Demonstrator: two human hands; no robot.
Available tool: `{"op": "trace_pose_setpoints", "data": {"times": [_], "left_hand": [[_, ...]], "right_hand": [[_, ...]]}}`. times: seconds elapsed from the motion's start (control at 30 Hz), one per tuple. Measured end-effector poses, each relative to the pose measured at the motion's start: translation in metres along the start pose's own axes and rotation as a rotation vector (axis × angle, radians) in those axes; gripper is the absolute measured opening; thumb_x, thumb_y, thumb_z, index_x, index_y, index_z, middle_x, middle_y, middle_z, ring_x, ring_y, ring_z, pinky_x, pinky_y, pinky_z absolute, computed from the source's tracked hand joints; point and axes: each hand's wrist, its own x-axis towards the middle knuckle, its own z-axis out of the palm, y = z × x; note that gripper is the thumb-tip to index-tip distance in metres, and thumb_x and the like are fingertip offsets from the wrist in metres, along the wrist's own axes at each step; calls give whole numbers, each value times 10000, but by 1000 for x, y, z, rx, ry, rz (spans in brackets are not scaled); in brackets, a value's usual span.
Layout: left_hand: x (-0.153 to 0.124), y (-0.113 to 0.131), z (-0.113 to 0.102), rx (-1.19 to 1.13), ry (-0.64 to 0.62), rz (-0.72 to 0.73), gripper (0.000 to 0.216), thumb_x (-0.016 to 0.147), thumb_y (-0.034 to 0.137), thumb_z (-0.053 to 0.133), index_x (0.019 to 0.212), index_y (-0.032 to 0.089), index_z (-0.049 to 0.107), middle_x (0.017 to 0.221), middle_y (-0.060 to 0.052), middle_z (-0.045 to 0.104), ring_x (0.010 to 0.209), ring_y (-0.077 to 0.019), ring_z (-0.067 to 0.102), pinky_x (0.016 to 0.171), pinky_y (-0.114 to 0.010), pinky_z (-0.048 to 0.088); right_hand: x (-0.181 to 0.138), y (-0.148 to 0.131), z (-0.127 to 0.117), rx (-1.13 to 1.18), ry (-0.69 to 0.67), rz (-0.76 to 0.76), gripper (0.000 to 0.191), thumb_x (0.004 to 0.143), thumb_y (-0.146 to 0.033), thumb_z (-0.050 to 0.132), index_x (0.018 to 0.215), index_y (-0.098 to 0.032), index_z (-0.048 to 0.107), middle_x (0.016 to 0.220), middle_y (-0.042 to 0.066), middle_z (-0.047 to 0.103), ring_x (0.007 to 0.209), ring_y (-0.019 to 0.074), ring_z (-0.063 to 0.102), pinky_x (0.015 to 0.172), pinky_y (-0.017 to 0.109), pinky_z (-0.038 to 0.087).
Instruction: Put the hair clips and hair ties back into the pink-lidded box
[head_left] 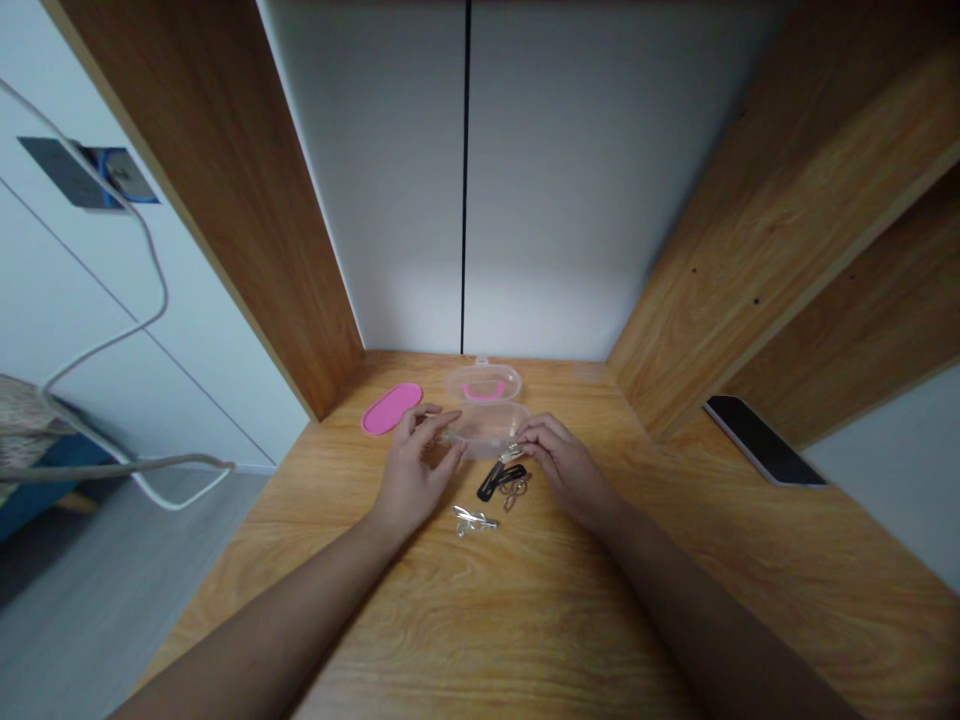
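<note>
My left hand (417, 462) curls round the left end of a clear plastic box (491, 424), thumb at the front and index finger at the far rim. The box's clear lid (459, 383), with a pink handle (484, 391), lies hinged back behind it. At the box's front right, my right hand (561, 462) pinches a small shiny metal clip (511, 453), partly covered by the fingers. Black snap hair clips (491, 482) lie just below, beside a thin wire-like clip (514, 490). Closer to me are silvery hair clips (474, 519).
A pink oval tray or lid (391, 409) lies left of the box on the wooden desk (480, 620). A dark flat device (761, 440) rests at the right under a wooden panel. White cable (154, 260) hangs on the left, and wooden side panels flank the desk.
</note>
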Motion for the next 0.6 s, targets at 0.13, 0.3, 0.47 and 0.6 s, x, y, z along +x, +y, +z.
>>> {"op": "trace_pose_setpoints", "data": {"times": [0.13, 0.3, 0.47, 0.6], "left_hand": [[1, -5, 1, 56, -89, -22, 234, 876, 246, 676, 1101, 238, 740, 1270, -113, 592, 1258, -273, 531, 1078, -468, 433], [0, -3, 1, -4, -163, -22, 152, 903, 223, 640, 1004, 209, 754, 1187, -116, 654, 1175, -260, 599, 1034, -451, 480], [-2, 4, 1, 1, -198, 62, 155, 917, 243, 632, 1011, 222, 753, 1216, -110, 634, 1159, -240, 604, 1018, -415, 497], [-4, 6, 3, 25, -203, 139, 160, 924, 261, 631, 1025, 235, 752, 1220, -102, 622, 1145, -228, 607, 992, -398, 513]], "right_hand": [[-1, -6, -1, 9, -30, -9, 187, 979, -218, 462, 933, -229, 643, 1047, 74, 648, 1024, 207, 624, 911, 363, 510], [-2, -9, 0, -20, 180, -4, 212, 995, -249, 450, 950, -227, 656, 1049, 86, 633, 1003, 216, 622, 900, 369, 516], [-2, -13, 2, -188, 236, -13, 229, 1002, -264, 481, 1009, -224, 707, 946, 77, 687, 926, 233, 613, 850, 380, 502], [-2, -21, 3, -291, 190, -47, 241, 1003, -276, 517, 1087, -231, 738, 961, 65, 739, 914, 234, 596, 855, 396, 480]]}}
